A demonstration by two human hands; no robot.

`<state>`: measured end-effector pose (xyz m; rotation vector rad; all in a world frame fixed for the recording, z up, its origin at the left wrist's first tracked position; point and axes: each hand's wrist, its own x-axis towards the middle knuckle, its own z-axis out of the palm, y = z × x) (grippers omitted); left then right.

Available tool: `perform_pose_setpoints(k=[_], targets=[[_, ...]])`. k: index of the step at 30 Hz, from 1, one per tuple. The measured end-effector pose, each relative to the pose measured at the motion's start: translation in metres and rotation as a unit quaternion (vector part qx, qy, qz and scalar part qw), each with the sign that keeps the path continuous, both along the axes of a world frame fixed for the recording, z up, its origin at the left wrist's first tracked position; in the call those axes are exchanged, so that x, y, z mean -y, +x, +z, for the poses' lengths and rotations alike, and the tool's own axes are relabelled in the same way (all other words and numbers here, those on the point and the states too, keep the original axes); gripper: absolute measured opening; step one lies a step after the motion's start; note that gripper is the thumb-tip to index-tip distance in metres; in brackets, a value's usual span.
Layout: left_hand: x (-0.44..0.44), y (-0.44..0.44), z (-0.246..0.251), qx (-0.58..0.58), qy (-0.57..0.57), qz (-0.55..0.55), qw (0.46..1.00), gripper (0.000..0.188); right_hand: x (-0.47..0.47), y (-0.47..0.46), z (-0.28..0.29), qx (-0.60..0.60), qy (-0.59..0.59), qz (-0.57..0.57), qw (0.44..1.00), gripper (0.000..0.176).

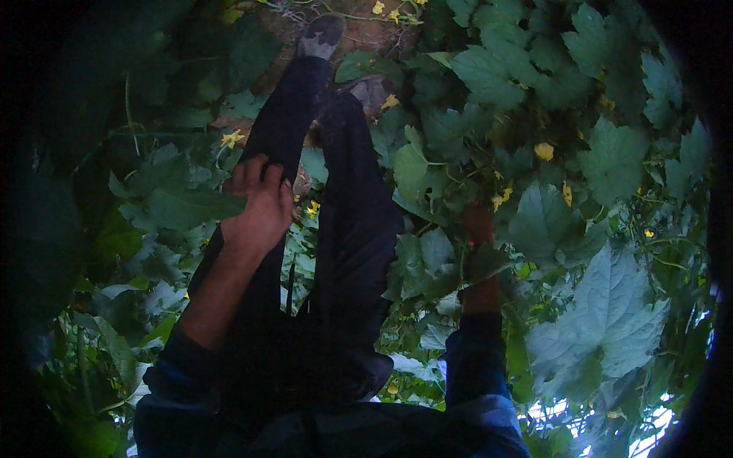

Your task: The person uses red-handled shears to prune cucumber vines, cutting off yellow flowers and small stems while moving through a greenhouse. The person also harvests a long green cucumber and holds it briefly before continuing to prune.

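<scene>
My left hand (260, 194) is over my left trouser leg (275, 131), back upward and fingers bent. A dark green leaf (192, 207) reaches across to its outer edge. The palm side is hidden, so I cannot tell whether anything is in it. On the other side, my right hand (479, 220) is in among lobed gourd-vine leaves (541, 220). Foliage and shadow cover most of its fingers, and a leaf (485, 262) crosses the wrist. Small yellow flowers (502, 198) hang right beside this hand.
Dense vines surround both legs. My shoes (322, 35) stand on brown soil (366, 34) with dry stems. A large pale leaf (601, 320) spreads at the lower right, with bright light behind it. More yellow blooms include one at right (543, 151) and one at left (232, 138).
</scene>
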<state>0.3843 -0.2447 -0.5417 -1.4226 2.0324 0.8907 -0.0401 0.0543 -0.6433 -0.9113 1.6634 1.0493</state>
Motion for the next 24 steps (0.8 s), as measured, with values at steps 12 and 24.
perform_pose_setpoints(k=[12,24], targets=[[0.001,-0.005,0.005,0.026,0.048,0.012,0.998,0.027,0.002,-0.012,-0.015,-0.008,-0.013,0.015,1.000,0.036],[-0.007,-0.006,0.003,0.031,0.022,-0.003,0.999,0.027,-0.009,-0.009,-0.005,0.000,-0.013,0.015,1.000,0.034]])
